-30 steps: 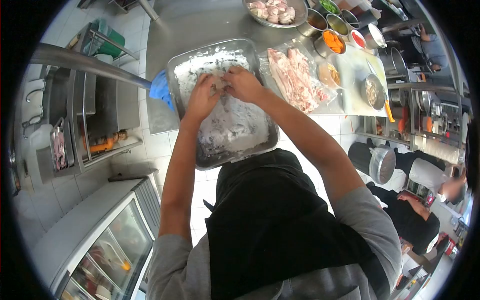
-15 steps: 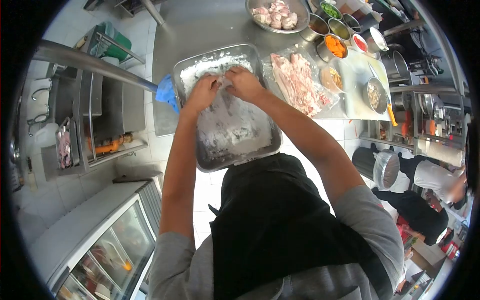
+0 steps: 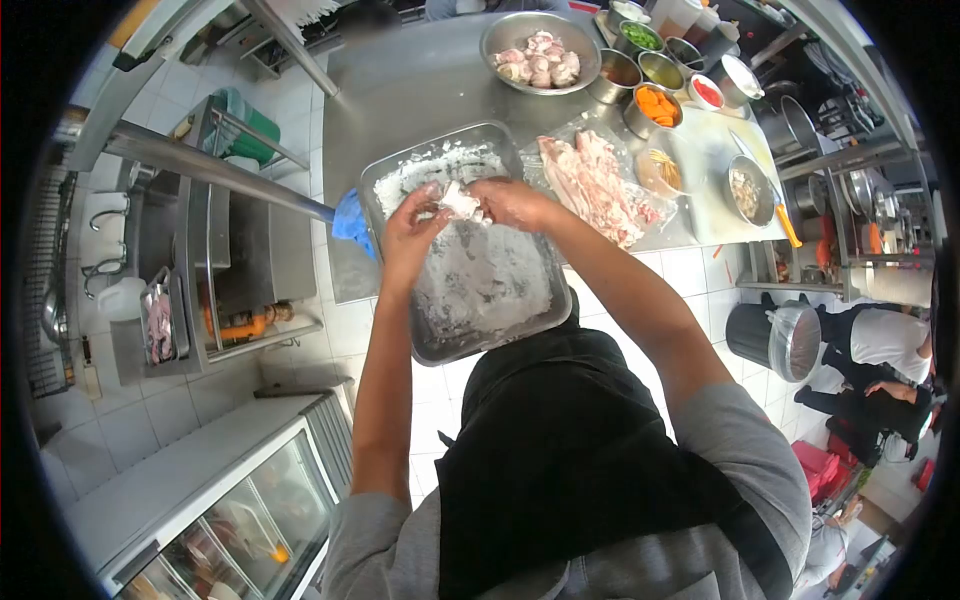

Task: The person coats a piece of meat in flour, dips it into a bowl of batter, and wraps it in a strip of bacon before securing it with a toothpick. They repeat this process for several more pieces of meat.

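Note:
A flour-coated piece of meat (image 3: 460,202) is held between my two hands, above the metal tray (image 3: 420,340). My left hand (image 3: 412,222) grips it from the left with bent fingers. On its other side, my right hand (image 3: 512,204) has its fingers closed around the right end. White flour (image 3: 480,285) lies in the tray, thick at the far end and scraped thin in the middle. To the right of the tray, flat raw meat (image 3: 585,185) rests on a plastic sheet. A steel bowl (image 3: 490,70) beyond it holds several rolled pieces of meat.
Small containers stand at the back right, one with orange carrot pieces (image 3: 656,104). A white cutting board (image 3: 712,205) bears a pan (image 3: 750,190) and an orange-handled knife (image 3: 787,225). A blue cloth (image 3: 350,222) hangs beside the tray. People (image 3: 880,345) are at the far right.
Both hands have lifted from the flour, and the white-coated piece now shows between them. The camera view has shifted, so the table sits lower in the picture.

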{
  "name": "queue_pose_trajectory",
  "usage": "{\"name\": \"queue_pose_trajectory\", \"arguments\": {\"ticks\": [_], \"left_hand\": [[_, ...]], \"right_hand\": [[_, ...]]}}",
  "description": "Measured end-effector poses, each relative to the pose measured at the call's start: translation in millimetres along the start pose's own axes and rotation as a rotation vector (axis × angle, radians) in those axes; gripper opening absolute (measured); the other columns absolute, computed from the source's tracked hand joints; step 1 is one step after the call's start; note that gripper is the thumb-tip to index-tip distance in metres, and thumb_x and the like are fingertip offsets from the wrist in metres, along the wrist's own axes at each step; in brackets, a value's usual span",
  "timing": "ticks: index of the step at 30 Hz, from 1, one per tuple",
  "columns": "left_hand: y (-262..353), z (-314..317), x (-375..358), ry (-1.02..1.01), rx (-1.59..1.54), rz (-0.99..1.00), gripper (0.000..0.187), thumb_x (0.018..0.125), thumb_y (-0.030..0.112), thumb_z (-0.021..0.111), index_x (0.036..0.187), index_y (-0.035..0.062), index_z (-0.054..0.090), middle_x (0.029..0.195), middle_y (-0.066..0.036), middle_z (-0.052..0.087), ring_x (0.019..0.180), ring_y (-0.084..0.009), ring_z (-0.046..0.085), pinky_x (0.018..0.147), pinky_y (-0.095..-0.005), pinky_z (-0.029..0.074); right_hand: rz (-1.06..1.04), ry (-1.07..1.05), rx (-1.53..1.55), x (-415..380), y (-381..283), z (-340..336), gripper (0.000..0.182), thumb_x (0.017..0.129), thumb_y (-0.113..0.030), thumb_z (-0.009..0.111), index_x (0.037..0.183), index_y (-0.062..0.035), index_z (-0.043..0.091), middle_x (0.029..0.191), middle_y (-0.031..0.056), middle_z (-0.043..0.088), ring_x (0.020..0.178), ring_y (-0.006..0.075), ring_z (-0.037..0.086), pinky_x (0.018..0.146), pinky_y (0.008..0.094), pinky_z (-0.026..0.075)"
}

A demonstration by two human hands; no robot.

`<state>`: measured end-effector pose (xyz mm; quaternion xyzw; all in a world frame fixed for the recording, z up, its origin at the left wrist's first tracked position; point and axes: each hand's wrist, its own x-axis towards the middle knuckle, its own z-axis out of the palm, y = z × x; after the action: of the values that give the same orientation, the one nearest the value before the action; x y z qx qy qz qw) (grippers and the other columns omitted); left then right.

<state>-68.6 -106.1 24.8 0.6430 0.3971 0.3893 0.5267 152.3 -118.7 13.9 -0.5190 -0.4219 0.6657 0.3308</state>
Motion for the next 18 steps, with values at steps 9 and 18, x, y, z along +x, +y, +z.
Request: {"name": "queue_pose_trajectory", "arguments": {"ticks": [9,18], "left_hand": [[0,28,-31,-0.137,-0.448,-0.127,0.044,0.094,-0.003,0.059,0.137,-0.0059,0.050,0.126,-0.012,0.063,0.114,-0.0169,0.059,0.100,-0.0296,0.047],[-18,15,-46,0.080,-0.552,-0.184,0.041,0.094,-0.006,0.057,0.134,-0.0007,0.051,0.125,-0.015,0.060,0.110,-0.0211,0.061,0.097,-0.0331,0.050]], "right_hand": [[0.025,-0.361,0.780,-51,14,30,0.055,0.095,-0.053,0.050,0.132,-0.0121,0.057,0.122,0.0048,0.066,0.106,0.0210,0.062,0.096,0.0405,0.047],[0.101,0.131,0.054,-90,19,17,0.029,0.093,-0.034,0.063,0.101,-0.0074,0.071,0.093,0.0034,0.070,0.079,0.0143,0.063,0.070,0.0306,0.050]]}}
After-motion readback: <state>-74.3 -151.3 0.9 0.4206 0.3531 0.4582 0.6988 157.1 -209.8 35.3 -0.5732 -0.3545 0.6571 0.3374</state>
